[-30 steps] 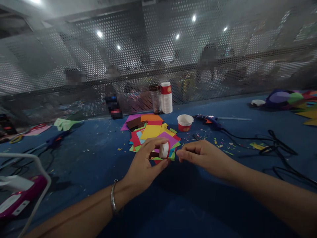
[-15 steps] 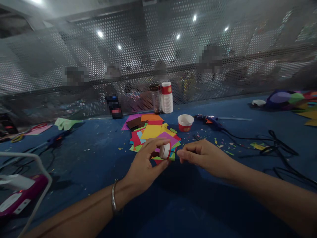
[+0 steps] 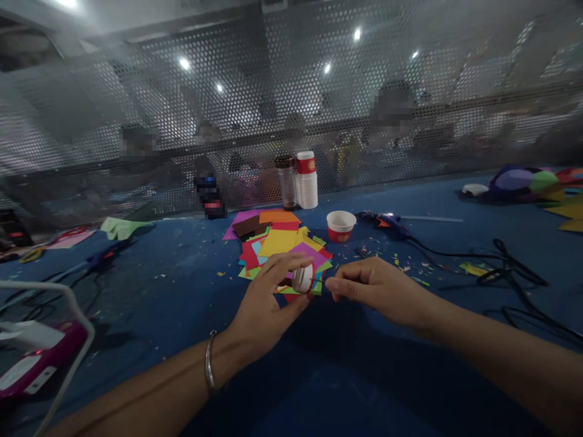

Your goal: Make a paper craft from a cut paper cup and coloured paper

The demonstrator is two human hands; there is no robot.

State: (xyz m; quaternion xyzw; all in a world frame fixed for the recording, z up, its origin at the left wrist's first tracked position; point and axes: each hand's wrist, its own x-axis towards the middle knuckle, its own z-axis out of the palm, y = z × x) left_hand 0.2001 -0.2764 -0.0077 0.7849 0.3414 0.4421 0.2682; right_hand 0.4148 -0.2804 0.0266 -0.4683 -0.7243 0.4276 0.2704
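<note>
My left hand [image 3: 266, 303] holds a small white paper cup [image 3: 302, 279] with a red band, tipped on its side between thumb and fingers. In my right hand [image 3: 380, 284] a thin dark rod [image 3: 318, 280] is pinched between thumb and forefinger. The rod reaches left to the cup's red-edged end; whether it passes through the wall I cannot tell. Both hands are above the front of a pile of coloured paper [image 3: 277, 243]. A white and red paper bowl [image 3: 341, 226] stands upright beyond my right hand.
A clear bottle [image 3: 288, 185] and a stack of paper cups [image 3: 307, 188] stand by the perforated screen. At right lie a glue gun [image 3: 387, 223], its black cable [image 3: 498, 267] and paper scraps. A magenta power strip [image 3: 43, 358] lies at left on the blue table [image 3: 150, 309].
The cup has turned slightly in my left hand, and a little more of the rod shows beside it. Both hands stay nearly in place.
</note>
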